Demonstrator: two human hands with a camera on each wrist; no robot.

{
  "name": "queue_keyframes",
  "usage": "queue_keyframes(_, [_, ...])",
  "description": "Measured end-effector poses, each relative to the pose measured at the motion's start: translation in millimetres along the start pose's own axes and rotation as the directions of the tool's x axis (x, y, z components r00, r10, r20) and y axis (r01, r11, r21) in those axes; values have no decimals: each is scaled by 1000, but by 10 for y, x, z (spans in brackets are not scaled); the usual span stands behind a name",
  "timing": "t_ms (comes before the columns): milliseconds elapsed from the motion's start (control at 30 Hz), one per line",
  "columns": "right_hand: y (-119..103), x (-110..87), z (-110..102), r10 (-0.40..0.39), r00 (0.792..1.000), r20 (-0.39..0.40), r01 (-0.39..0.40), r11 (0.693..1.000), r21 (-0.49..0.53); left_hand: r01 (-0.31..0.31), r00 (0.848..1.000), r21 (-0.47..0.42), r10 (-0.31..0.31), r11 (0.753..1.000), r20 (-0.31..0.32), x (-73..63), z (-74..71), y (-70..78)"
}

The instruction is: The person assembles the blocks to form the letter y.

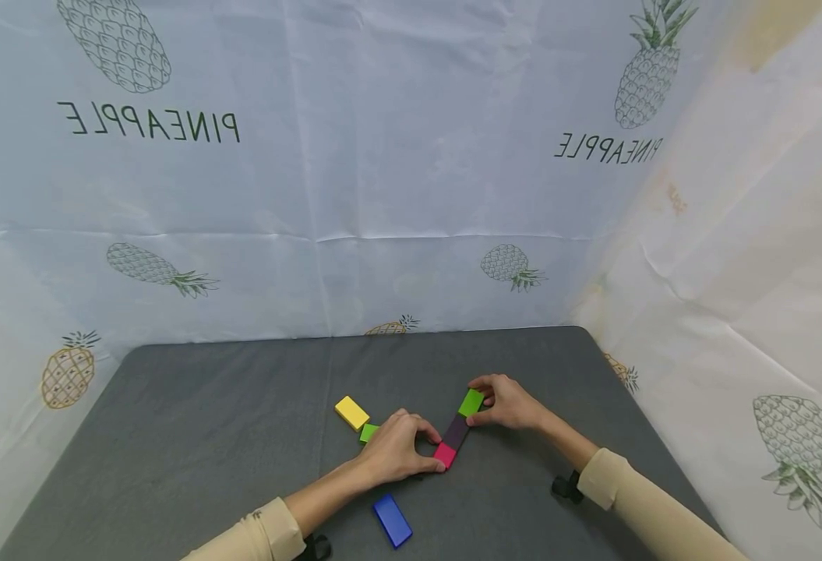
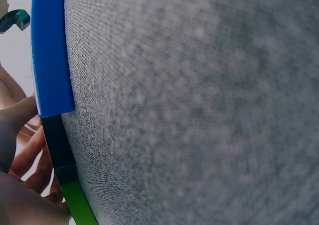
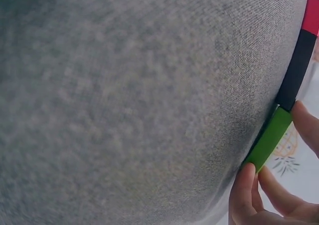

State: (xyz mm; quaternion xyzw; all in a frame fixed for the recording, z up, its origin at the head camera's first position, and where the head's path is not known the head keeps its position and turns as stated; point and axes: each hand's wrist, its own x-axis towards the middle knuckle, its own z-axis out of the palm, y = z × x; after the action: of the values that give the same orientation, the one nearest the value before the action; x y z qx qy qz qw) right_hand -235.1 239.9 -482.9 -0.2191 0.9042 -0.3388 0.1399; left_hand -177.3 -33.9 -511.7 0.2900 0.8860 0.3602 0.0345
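A pinkish-red block (image 1: 444,456), a dark block (image 1: 456,432) and a green block (image 1: 471,402) lie end to end in a slanting row on the grey table. My left hand (image 1: 395,450) pinches the red block at the near end, thumb on one side and index finger on the other. At the far end my right hand (image 1: 512,403) grips the green block between thumb and fingers. In the right wrist view, fingertips touch both ends of that green block (image 3: 271,138), which meets the dark block (image 3: 297,68).
A blue block (image 1: 393,521) lies nearer to me, below the left hand. Left of that hand are a yellow block (image 1: 351,413) and a second green block (image 1: 368,433), partly hidden by it. A pineapple-print curtain (image 1: 418,171) hangs behind the grey table (image 1: 228,436).
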Motion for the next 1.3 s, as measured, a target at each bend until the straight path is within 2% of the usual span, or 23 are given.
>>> queue_keyframes(533, [34,-15,-11,-16,1000,-1,16,1000,15,11,1000,13,-11,1000,10,8,9,11])
queue_keyframes(900, [53,-8,1,-6,1000,4,6,1000,21,4,1000,-13,-4,1000,-4,-7,20,-7])
queue_keyframes(1300, [12,-5,1,-10,1000,1,10,1000,21,11,1000,0,-11,1000,3,-21,-17,33])
